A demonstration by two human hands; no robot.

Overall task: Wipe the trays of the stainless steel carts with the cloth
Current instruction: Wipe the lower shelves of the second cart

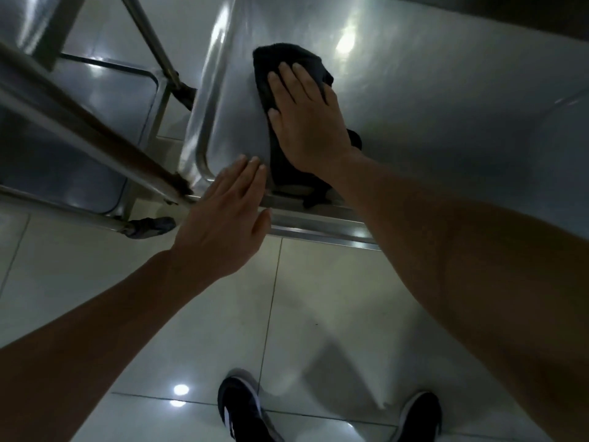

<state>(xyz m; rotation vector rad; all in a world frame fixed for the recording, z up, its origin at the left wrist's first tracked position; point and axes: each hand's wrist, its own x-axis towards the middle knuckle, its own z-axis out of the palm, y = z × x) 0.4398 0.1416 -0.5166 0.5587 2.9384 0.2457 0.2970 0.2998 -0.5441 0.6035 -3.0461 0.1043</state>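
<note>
A dark cloth (280, 63) lies on the top tray (430, 100) of a stainless steel cart, near the tray's near left corner. My right hand (306, 119) presses flat on the cloth with straight fingers, covering its middle. My left hand (229, 212) rests with straight fingers on the tray's near rim at that corner, just left of the cloth. The cloth's near end hangs over the rim.
A second steel cart tray (95, 122) sits lower at the left, crossed by a slanted steel handle bar (79, 129). Cart wheels (149, 226) stand on the glossy white tile floor (318, 314). My two dark shoes (242, 406) are at the bottom.
</note>
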